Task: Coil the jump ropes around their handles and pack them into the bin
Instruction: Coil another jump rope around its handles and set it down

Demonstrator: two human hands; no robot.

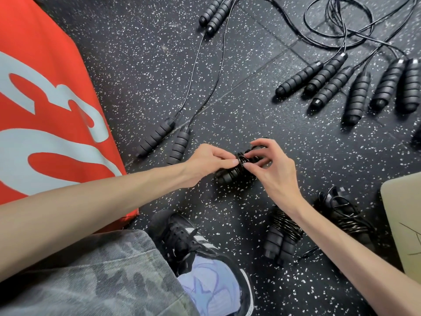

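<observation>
- Two hands hold one jump rope bundle above the speckled floor, cord wound round its paired handles.
- Left hand grips the handles, thumb and fingers curled.
- Right hand pinches the coils, seemingly a cord end.
- Two wound bundles lie near the right forearm.
- Uncoiled ropes lie farther off; a beige bin edge sits right.

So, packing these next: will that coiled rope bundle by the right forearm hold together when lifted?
Probably. The coiled bundle has cord wound tightly round both handles, so it should lift as one stiff piece. A loose cord end trails beside it and may dangle. Its rounded handles might roll if nudged.
</observation>
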